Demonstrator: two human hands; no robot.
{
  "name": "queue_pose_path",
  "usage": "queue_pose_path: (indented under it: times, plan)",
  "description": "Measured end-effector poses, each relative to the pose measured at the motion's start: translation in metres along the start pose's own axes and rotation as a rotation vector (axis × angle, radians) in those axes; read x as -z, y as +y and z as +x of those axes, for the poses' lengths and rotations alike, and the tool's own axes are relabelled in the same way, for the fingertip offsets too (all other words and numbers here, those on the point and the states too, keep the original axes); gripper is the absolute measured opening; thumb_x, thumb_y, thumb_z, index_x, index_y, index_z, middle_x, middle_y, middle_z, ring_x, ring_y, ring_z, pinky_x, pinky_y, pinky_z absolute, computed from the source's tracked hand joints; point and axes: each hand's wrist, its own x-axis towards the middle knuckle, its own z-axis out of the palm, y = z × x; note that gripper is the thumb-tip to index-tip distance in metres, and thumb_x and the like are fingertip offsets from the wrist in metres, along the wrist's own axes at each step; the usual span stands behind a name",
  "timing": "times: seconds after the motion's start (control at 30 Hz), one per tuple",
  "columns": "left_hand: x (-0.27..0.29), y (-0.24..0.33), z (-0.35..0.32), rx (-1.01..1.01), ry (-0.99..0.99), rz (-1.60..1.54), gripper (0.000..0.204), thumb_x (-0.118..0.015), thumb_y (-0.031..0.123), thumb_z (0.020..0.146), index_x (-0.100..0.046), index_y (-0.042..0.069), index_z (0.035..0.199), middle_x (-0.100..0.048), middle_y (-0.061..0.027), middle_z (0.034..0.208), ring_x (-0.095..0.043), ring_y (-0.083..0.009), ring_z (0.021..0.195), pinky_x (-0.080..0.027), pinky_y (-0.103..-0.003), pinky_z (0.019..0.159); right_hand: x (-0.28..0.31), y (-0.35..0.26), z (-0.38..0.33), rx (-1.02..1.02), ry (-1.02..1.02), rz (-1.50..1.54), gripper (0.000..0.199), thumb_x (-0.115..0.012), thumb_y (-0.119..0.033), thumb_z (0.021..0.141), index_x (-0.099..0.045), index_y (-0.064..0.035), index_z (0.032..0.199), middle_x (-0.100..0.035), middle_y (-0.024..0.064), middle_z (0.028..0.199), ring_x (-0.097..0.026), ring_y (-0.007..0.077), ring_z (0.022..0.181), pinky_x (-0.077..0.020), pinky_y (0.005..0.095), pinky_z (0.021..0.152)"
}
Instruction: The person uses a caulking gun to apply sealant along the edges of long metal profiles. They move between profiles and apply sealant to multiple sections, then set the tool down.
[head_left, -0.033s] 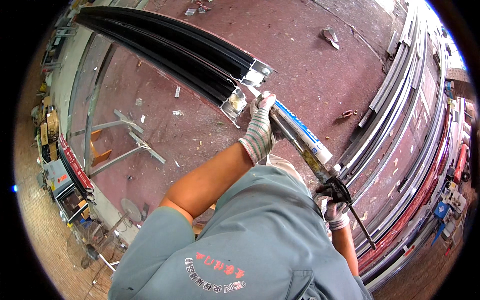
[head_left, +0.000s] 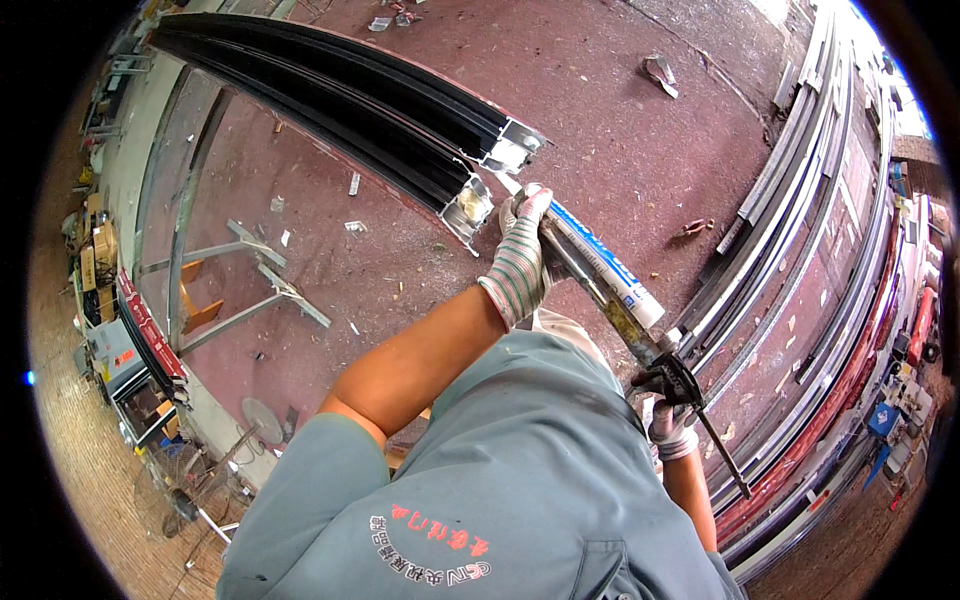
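I have the caulking gun (head_left: pixel 640 330) in both gloved hands. My left hand (head_left: pixel 520 255) has its grip clamped around the front of the white-and-blue sealant tube (head_left: pixel 600 265), steering the nozzle to the open end of the black aluminium profiles (head_left: pixel 400 130) that lie on frames above the red floor (head_left: pixel 600 90). My right hand (head_left: pixel 670 425) grips the handle and trigger. I judge I am sealing the profile end; the next move calls for a steady squeeze with the tip held on the joint.

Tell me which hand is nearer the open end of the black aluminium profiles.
Left. The left hand grips the sealant gun's front, beside the profile ends; the right hand holds its handle, farther back.
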Motion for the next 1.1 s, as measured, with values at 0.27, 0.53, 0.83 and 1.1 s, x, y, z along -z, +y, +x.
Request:
queue_pose_path:
  times: [0.27,0.53,0.83,1.1]
  plan:
    - [0.010,-0.010,0.017,0.034,-0.028,0.019,0.048,-0.064,0.049,0.089,-0.042,0.022,0.122,-0.057,-0.0092,0.101,-0.066,-0.0246,0.084,-0.062,-0.044,0.071,0.004,-0.013,0.001,-0.019,-0.016,-0.046,0.083,-0.052,-0.080,0.078,-0.066,0.0014,0.089,-0.064,0.0091,0.078,-0.064,0.0210,0.075,-0.0506,0.0334,0.069]
    - [0.002,-0.007,0.012,0.022,-0.045,0.062,0.047,-0.064,0.050,0.089,-0.042,0.022,0.121,-0.057,-0.0091,0.101,-0.066,-0.0245,0.085,-0.062,-0.043,0.073,0.000,-0.003,-0.002,-0.009,0.038,0.027,0.086,-0.052,-0.079,0.079,-0.064,0.0035,0.099,-0.065,0.0100,0.081,-0.064,0.0197,0.076,-0.0515,0.0330,0.071]
    - [0.009,-0.014,0.017,0.058,-0.027,0.037,0.051,-0.065,0.051,0.088,-0.042,0.020,0.122,-0.058,-0.0096,0.098,-0.066,-0.0242,0.084,-0.062,-0.044,0.072,0.007,0.007,-0.005,-0.004,0.006,0.029,0.086,-0.049,-0.080,0.081,-0.064,0.0034,0.099,-0.065,0.0100,0.083,-0.064,0.0203,0.076,-0.0511,0.0336,0.071]
    - [0.002,-0.011,0.014,0.039,-0.009,0.090,0.051,-0.063,0.051,0.090,-0.040,0.024,0.127,-0.060,-0.0107,0.101,-0.068,-0.0239,0.084,-0.062,-0.040,0.069,0.007,-0.011,0.003,0.021,-0.022,-0.027,0.086,-0.047,-0.079,0.082,-0.065,0.0031,0.100,-0.067,0.0102,0.085,-0.064,0.0214,0.079,-0.0511,0.0341,0.073]
